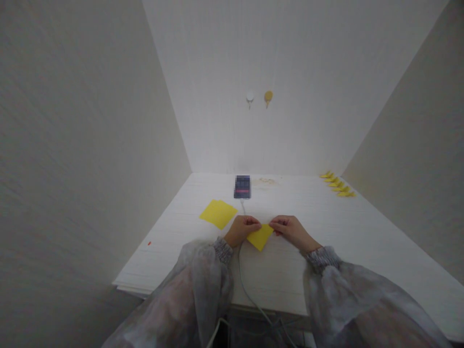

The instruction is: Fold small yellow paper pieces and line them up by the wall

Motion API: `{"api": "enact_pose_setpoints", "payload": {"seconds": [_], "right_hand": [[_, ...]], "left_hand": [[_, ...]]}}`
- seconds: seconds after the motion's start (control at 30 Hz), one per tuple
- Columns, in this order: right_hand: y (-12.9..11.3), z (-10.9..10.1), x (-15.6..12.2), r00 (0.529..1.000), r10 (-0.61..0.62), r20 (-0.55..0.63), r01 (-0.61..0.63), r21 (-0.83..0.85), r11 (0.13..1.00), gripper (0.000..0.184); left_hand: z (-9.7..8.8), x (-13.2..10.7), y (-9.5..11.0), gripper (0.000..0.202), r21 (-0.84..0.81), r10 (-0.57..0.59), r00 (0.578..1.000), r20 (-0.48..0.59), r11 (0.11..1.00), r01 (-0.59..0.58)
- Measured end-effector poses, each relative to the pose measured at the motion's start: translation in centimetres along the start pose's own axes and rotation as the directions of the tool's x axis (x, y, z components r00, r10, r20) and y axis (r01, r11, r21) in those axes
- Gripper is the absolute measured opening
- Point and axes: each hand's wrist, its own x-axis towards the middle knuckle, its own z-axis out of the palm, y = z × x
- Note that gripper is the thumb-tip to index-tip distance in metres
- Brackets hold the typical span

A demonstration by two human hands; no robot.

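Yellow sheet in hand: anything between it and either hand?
Nothing visible. The left hand and right hand both touch the sheet directly, along its upper part. The cable passes beneath the left hand, not between hand and sheet.

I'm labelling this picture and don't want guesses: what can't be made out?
Head view:
Held yellow paper, upper left edge: covered by the left hand.
Dark device, display: pixelated.
Folded yellow pieces: too small to make out the creases.
Right sleeve, upper end: cut off by the bottom edge.
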Motion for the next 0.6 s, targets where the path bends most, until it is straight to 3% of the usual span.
{"api": "enact_pose_setpoints", "payload": {"seconds": [0.2, 0.37, 0.6], "right_hand": [[0.01, 0.37, -0.04, 1.0, -0.024, -0.02, 0.023, -0.048, 0.999, 0.02], [-0.36, 0.34, -0.13, 0.999, -0.025, -0.031, 0.023, -0.037, 0.999, 0.02], [-0.76, -0.16, -0.15, 0.998, -0.037, -0.056, 0.036, -0.015, 0.999, 0.02]], "left_hand": [[0.35, -0.39, 0.9, 0.027, 0.021, -0.024, 0.999, 0.048, 1.0, 0.023], [0.25, -0.21, 0.66, 0.024, -0.085, -0.041, 0.997, 0.064, 0.995, 0.047], [-0.08, -0.42, 0.9, 0.029, -0.211, -0.09, 0.97, 0.227, 0.968, 0.139]]}}
